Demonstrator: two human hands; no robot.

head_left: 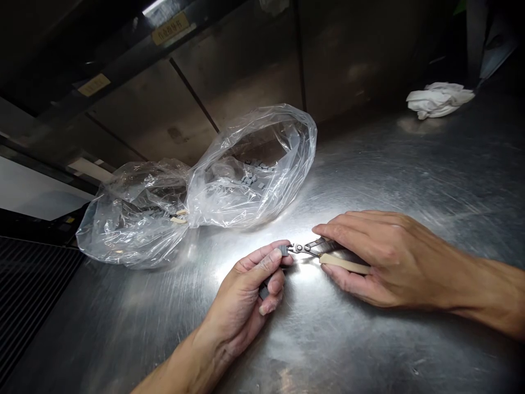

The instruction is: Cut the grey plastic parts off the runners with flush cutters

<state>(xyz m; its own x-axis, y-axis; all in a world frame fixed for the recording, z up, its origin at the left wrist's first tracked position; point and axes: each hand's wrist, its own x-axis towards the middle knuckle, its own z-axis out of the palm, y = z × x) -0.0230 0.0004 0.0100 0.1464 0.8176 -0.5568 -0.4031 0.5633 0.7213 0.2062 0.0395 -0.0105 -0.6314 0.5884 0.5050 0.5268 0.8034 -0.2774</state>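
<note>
My left hand is closed in a pinch on a small grey plastic part, held between thumb and forefinger just above the steel table. Another grey piece shows under its curled fingers. My right hand is wrapped round small cutting pliers with cream handles. The pliers' metal jaws point left and touch the grey part. Both hands rest low over the table, in a bright patch of light.
Two clear plastic bags lie behind the hands, the right one holding several small grey parts, the left one a few cream pieces. A crumpled white cloth lies at the far right. A dark grille borders the table's left.
</note>
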